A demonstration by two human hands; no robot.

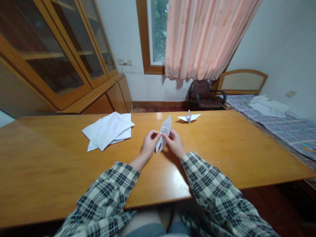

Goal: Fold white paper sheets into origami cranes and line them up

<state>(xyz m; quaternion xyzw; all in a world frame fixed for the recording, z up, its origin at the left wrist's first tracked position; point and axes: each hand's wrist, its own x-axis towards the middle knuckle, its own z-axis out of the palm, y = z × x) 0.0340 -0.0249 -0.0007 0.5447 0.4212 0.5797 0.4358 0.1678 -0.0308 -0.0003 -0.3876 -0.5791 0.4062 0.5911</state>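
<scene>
Both of my hands hold a partly folded white paper piece [165, 131] above the middle of the wooden table [222, 158]. My left hand [149, 144] pinches its left side with closed fingers. My right hand [175, 143] pinches its right side, fingers closed too. The paper's pointed flap stands up and away from me, and a narrower tip hangs down between my hands. Behind it on the table sits a finished white paper crane [189, 117] with spread wings. A loose stack of white paper sheets [108, 130] lies to the left of my hands.
A wooden cabinet with glass doors [56, 56] stands on the left. Beyond the table are a dark office chair [206, 95], a window with a pink curtain [202, 36], and on the right a bed with a checked cover [278, 123] close to the table's right edge.
</scene>
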